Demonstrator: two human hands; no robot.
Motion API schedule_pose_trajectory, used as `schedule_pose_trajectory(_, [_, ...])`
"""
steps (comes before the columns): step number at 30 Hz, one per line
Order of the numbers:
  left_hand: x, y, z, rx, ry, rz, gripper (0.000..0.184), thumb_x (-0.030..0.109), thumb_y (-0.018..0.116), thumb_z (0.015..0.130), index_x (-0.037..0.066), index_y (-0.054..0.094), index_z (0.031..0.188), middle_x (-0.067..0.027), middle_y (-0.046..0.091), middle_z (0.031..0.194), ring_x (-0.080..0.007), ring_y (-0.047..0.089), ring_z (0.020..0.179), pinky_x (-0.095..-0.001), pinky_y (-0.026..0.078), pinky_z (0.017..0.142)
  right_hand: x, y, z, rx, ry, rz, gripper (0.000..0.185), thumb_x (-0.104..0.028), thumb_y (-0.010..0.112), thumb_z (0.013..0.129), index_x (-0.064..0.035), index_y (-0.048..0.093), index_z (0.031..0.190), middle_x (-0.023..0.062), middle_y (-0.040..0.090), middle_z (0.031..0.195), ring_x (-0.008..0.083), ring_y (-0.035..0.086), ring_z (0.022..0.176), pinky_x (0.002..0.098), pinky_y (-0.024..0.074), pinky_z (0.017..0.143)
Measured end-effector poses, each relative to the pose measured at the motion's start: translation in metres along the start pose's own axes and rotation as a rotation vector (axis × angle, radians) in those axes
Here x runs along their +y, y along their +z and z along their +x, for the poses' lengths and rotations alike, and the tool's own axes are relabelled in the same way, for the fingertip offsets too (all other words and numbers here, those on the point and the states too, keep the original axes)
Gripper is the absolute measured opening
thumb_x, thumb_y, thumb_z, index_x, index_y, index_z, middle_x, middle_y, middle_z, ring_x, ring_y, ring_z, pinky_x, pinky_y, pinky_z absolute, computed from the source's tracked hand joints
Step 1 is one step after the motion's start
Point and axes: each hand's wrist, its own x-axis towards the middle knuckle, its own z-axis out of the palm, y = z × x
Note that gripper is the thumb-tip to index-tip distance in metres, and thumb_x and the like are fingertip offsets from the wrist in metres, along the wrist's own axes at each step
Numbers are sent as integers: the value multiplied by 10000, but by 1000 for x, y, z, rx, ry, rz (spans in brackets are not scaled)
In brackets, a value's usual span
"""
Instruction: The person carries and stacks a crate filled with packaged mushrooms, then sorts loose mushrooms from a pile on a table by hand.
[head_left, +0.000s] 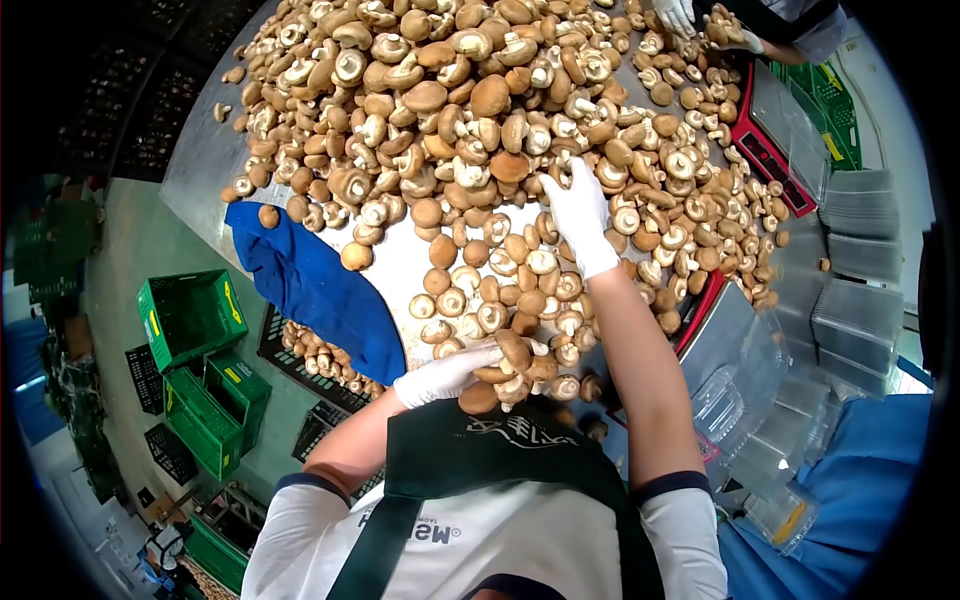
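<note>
A large heap of brown-capped shiitake mushrooms (430, 95) covers the metal table (205, 165), thinning to a scattered layer near my body. My left hand (447, 377), in a white glove, is closed around several shiitake mushrooms (512, 352) just in front of my apron. Farther out, my right hand (580, 215), also in a white glove, reaches to the heap's near edge. Its thumb and fingers are apart, with mushrooms close around the fingertips; nothing shows between them.
A blue cloth (310, 285) drapes over the table's left edge, beside a dark crate of mushrooms (330, 358). Green crates (192, 318) stand on the floor. Red-edged scales (775, 140) and stacked clear trays (855, 325) are at right. A co-worker's gloved hand (677, 15) is at the top.
</note>
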Motion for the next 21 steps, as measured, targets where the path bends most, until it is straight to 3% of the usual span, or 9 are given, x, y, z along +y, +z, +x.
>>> schedule_pose_trajectory(2, [2, 0, -2, 58, -33, -86, 494, 320, 503, 986, 11, 466, 1369, -136, 528, 1361, -233, 525, 1231, -348, 394, 1069, -13, -23, -18, -259, 179, 289, 407, -253, 638, 896, 1, 565, 1206, 140, 615, 1149, 229, 607, 1032, 340, 482, 880])
schedule_pose_trajectory(3, [2, 0, -5, 117, -70, -170, 493, 318, 500, 987, 12, 462, 1373, -140, 527, 1359, -236, 527, 1229, -352, 395, 1069, 29, -4, -15, -148, -82, 315, 348, -198, 566, 937, -23, 572, 1238, 109, 620, 1196, 196, 598, 1081, 332, 489, 909])
schedule_pose_trajectory(5, [0, -4, -10, 187, -91, -278, 461, 279, 538, 977, 38, 466, 1364, -137, 545, 1319, -246, 535, 1202, -371, 433, 1026, 42, -12, -30, -183, -3, 674, 316, -138, 498, 964, -24, 569, 1249, 84, 606, 1236, 189, 590, 1114, 340, 491, 936])
schedule_pose_trajectory(7, [3, -1, -13, 198, -34, -275, 471, 300, 544, 974, 48, 465, 1364, -139, 546, 1317, -251, 541, 1193, -375, 440, 1016, 38, -22, -43, -351, 201, 1393, 277, -79, 421, 981, 10, 570, 1196, 77, 604, 1200, 187, 601, 1061, 331, 486, 946])
schedule_pose_trajectory(9, [6, 2, -15, 213, -37, -312, 481, 312, 548, 971, 57, 459, 1370, -140, 546, 1317, -253, 538, 1194, -379, 441, 1015, 50, -11, -39, -241, 82, 1208, 225, -117, 477, 975, -11, 589, 1139, 63, 612, 1135, 177, 602, 1008, 315, 476, 927])
schedule_pose_trajectory(11, [9, 4, -17, 219, -49, -344, 491, 321, 551, 969, 64, 453, 1375, -140, 546, 1318, -255, 536, 1196, -381, 442, 1013, 2, -16, -32, -143, 69, 549, 228, -180, 596, 932, -27, 597, 1101, 58, 608, 1095, 160, 589, 995, 312, 462, 924])
schedule_pose_trajectory(13, [12, 5, -18, 214, -77, -372, 498, 329, 551, 967, 69, 448, 1380, -140, 546, 1318, -258, 535, 1197, -383, 443, 1011, -34, 0, -31, 153, -362, 101, 502, -262, 757, 796, -32, 578, 1204, 137, 626, 1120, 287, 607, 1023, 368, 465, 937])
schedule_pose_trajectory(15, [14, 10, -20, 259, -52, -350, 519, 365, 533, 977, 50, 439, 1379, -164, 544, 1316, -283, 551, 1168, -407, 439, 1013, -30, 31, -22, 146, -306, -13, 582, -276, 768, 775, -19, 552, 1250, 171, 620, 1166, 358, 604, 1025, 384, 469, 940])
schedule_pose_trajectory(21, [0, -22, -20, 186, 66, -308, 553, 425, 489, 983, 57, 420, 1390, -145, 524, 1327, -281, 523, 1194, -425, 419, 1026, -7, 7, -31, -241, 145, 1042, 356, -225, 584, 960, 24, 593, 1214, 74, 615, 1204, 159, 568, 1089, 289, 458, 922])
